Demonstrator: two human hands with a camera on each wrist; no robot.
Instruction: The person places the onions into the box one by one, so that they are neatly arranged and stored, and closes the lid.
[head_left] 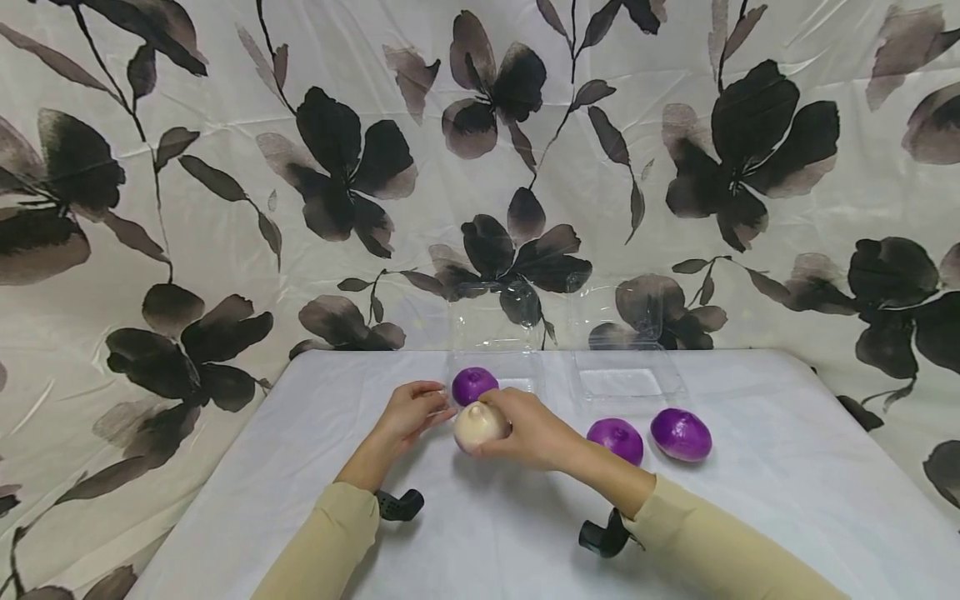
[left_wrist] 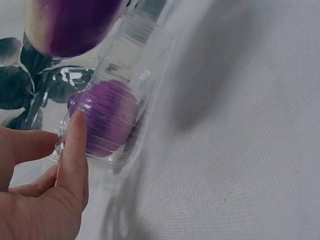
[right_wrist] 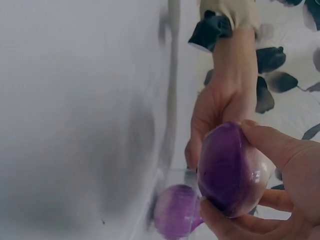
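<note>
Onion (right_wrist: 232,170) purple underside, wrist-view only

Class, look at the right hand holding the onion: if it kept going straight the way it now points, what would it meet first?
Probably the purple onion lying in the clear plastic clamshell container, directly beyond the right hand and its purple-and-white onion. The left hand holds that container's edge close beside this path; depth is uncertain.

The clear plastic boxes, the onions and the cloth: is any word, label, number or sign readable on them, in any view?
None can be read: the clear plastic boxes, the onion held by the right hand, the other onions and the flowered cloth show no readable text.
</note>
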